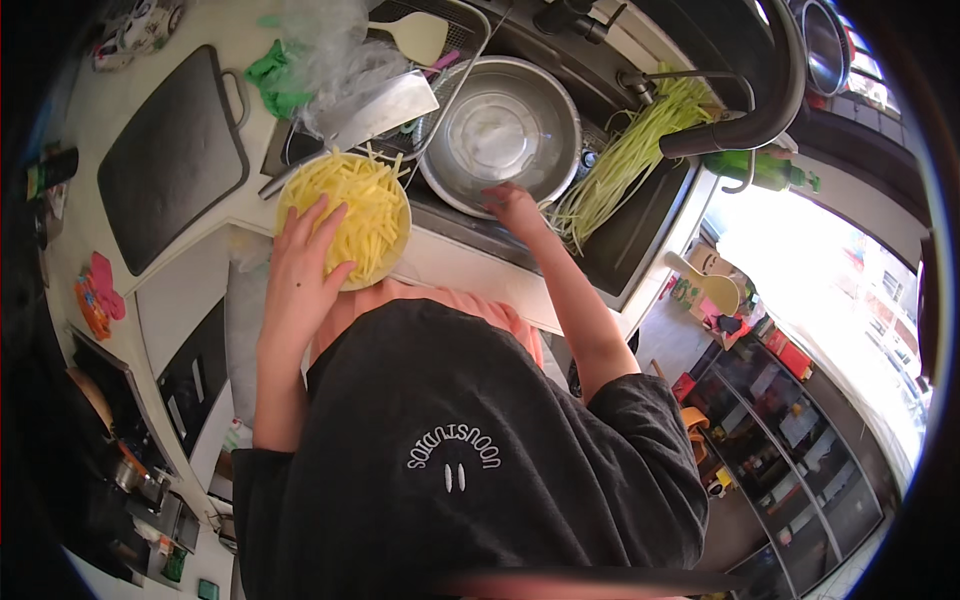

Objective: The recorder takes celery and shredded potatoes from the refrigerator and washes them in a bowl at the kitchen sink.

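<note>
My left hand [306, 244] lies spread over the left side of a round bowl [399, 255] heaped with pale yellow strips [364, 206], which look like cut potato. Its fingers rest on the strips, with the thumb near the front of the bowl. The bowl sits at the counter's front edge, against my body. At the near rim of a wide stainless steel basin [544, 112] is my right hand [516, 208], fingers bent over the rim. Whether it grips anything is not clear. The basin stands in the dark sink and holds what looks like shallow water.
Behind the bowl lies a cleaver [386, 109] by a wire dish basket [480, 22] with a spatula [420, 36]. Long green stalks [630, 165] hang over the sink [637, 232], under the curved faucet [720, 135]. A black cutting board [176, 161] lies left, near plastic bags [330, 60].
</note>
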Demonstrator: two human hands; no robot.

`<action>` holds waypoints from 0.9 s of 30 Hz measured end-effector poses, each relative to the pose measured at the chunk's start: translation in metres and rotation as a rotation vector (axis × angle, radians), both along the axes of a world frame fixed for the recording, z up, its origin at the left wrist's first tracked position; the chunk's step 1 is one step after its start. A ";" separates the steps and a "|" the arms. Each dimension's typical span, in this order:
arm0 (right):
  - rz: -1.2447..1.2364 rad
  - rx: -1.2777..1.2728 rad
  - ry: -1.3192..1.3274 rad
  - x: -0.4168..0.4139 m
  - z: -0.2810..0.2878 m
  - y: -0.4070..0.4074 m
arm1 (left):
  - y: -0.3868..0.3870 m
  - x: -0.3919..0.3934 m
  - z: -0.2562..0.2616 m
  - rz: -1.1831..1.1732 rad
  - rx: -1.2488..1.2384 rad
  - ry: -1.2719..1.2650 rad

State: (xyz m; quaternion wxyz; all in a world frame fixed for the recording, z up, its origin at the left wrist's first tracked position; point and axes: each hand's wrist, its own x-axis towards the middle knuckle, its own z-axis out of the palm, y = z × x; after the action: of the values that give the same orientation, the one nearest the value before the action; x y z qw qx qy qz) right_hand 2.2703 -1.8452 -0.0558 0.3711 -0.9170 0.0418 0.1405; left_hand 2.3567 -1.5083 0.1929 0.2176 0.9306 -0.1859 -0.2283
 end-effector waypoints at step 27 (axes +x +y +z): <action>-0.348 0.059 -0.162 0.013 0.079 0.011 | -0.067 0.038 0.007 0.353 -0.368 0.055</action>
State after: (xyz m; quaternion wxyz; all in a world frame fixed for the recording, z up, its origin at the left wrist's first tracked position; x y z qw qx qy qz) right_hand 2.2835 -1.8341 0.0231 0.4186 -0.8929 0.1658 0.0013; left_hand 2.3943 -1.5756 0.2003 0.4249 0.8867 -0.0532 -0.1745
